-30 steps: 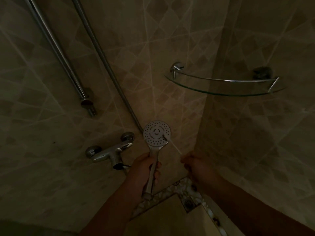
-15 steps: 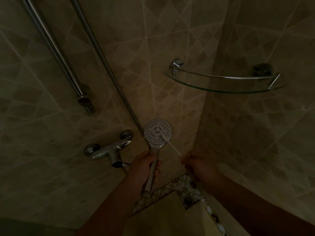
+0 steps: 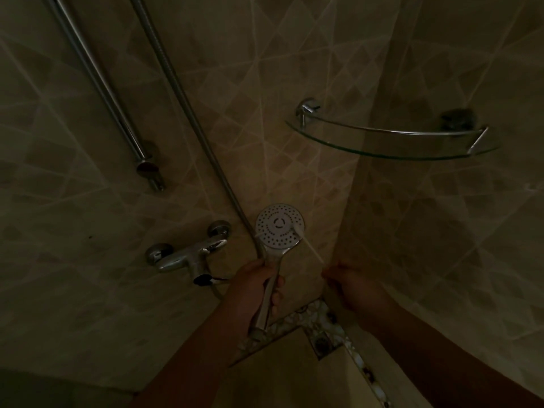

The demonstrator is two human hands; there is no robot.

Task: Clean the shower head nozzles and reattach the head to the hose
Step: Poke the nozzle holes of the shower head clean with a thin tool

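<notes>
In a dim, tiled shower corner the left hand (image 3: 259, 285) is wrapped around the chrome handle of the shower head (image 3: 279, 226), fingers curled round the shaft, holding it upright with the round nozzle face turned toward the camera; the head sits low in the middle of the view, in front of the corner where the 2 walls meet. The right hand (image 3: 354, 285) is closed, its fingers pinching the lower end of a thin pale stick (image 3: 310, 247); the stick slants up and to the left, and its tip lies on the lower right edge of the nozzle face, touching it. The metal hose (image 3: 176, 89) runs down the wall from the upper left and passes just beside the left rim of the head; whether it joins the handle cannot be told in the gloom. Left of the hose, a slide rail (image 3: 97, 81) ends in a bracket; below it the chrome mixer tap (image 3: 188, 254) is mounted on the wall. A glass corner shelf (image 3: 388, 154) with a metal rail spans the corner above the hands; a floor drain (image 3: 322, 344) lies between the forearms.
</notes>
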